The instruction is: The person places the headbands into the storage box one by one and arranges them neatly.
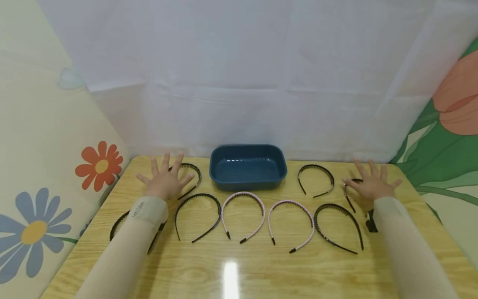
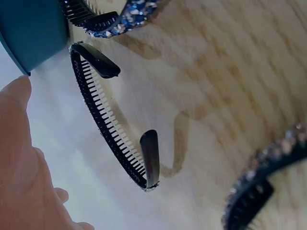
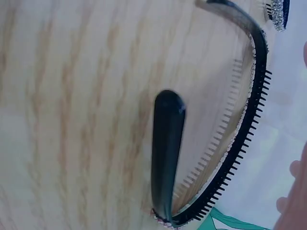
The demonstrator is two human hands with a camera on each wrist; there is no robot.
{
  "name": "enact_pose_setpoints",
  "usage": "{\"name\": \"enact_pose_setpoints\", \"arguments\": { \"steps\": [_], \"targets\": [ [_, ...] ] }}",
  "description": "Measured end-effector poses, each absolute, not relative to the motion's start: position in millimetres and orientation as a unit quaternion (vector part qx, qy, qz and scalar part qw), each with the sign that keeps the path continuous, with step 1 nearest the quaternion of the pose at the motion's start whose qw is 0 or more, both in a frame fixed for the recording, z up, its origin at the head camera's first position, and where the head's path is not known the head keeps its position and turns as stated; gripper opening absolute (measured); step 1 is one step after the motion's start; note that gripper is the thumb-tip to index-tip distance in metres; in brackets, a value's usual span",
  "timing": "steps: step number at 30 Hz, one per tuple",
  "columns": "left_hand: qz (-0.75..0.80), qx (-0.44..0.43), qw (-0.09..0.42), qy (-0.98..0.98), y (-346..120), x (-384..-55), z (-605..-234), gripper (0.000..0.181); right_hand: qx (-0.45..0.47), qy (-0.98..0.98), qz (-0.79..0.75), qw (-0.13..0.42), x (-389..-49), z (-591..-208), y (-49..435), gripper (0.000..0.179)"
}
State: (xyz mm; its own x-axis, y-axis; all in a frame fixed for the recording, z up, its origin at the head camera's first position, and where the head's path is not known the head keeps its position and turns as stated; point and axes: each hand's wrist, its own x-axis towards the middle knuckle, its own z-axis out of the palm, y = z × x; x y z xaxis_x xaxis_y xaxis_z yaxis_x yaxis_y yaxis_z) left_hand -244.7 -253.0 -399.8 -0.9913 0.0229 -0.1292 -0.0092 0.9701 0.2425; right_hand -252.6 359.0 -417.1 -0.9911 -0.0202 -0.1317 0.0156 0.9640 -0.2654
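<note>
My left hand is spread flat-fingered above a black toothed headband at the back left, hiding part of it. On the right, my right hand is also spread, partly covering another dark headband. Neither hand holds anything. In the left wrist view, a black headband with comb teeth lies beside the left hand. A black headband with glittery trim fills much of the right wrist view, with the right hand's edge at the border.
A blue rectangular tub stands at the table's back middle. Two pink headbands lie in the front row between black headbands. More black headbands lie at far left and back right. White cloth hangs behind.
</note>
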Motion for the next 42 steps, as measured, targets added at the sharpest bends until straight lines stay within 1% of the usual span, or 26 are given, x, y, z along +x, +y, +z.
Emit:
{"name": "enact_pose_setpoints", "arguments": {
  "steps": [4, 8, 11, 14, 17, 20, 24, 27, 30, 33, 38, 40, 42],
  "targets": [
    [0.123, 0.001, 0.066, 0.990, -254, -243, -398, 0.095, -0.006, 0.988, -0.136, 0.075, -252, -414, 356, 0.098],
    [0.122, 0.006, 0.066, 0.990, -254, -243, -398, 0.096, -0.014, 0.988, -0.134, 0.070, -251, -414, 356, 0.098],
    [0.124, 0.012, 0.062, 0.990, -251, -241, -397, 0.093, -0.017, 0.989, -0.138, 0.058, -249, -413, 357, 0.096],
    [0.132, 0.024, 0.042, 0.990, -248, -238, -393, 0.088, -0.017, 0.989, -0.144, 0.042, -245, -410, 359, 0.092],
    [0.136, 0.043, 0.014, 0.990, -246, -235, -390, 0.086, -0.021, 0.988, -0.152, 0.021, -238, -407, 363, 0.086],
    [0.137, 0.057, -0.006, 0.989, -242, -232, -388, 0.086, -0.028, 0.987, -0.157, -0.012, -231, -404, 368, 0.081],
    [0.139, 0.076, -0.033, 0.987, -236, -229, -387, 0.085, -0.043, 0.983, -0.161, -0.072, -223, -402, 377, 0.070],
    [0.137, 0.091, -0.059, 0.985, -230, -226, -385, 0.084, -0.037, 0.980, -0.174, -0.090, -217, -402, 385, 0.065],
    [0.134, 0.105, -0.081, 0.982, -221, -222, -384, 0.081, -0.008, 0.977, -0.200, -0.076, -210, -402, 394, 0.066],
    [0.130, 0.118, -0.083, 0.981, -212, -219, -382, 0.080, 0.017, 0.975, -0.215, -0.059, -203, -402, 405, 0.063],
    [0.114, 0.128, -0.057, 0.984, -200, -212, -380, 0.080, 0.033, 0.973, -0.222, -0.048, -196, -408, 417, 0.056],
    [0.110, 0.125, -0.042, 0.985, -198, -211, -381, 0.080, 0.037, 0.972, -0.227, -0.039, -195, -411, 420, 0.056],
    [0.110, 0.123, -0.029, 0.986, -198, -210, -384, 0.080, 0.048, 0.971, -0.236, -0.014, -195, -414, 421, 0.060]
  ]
}}
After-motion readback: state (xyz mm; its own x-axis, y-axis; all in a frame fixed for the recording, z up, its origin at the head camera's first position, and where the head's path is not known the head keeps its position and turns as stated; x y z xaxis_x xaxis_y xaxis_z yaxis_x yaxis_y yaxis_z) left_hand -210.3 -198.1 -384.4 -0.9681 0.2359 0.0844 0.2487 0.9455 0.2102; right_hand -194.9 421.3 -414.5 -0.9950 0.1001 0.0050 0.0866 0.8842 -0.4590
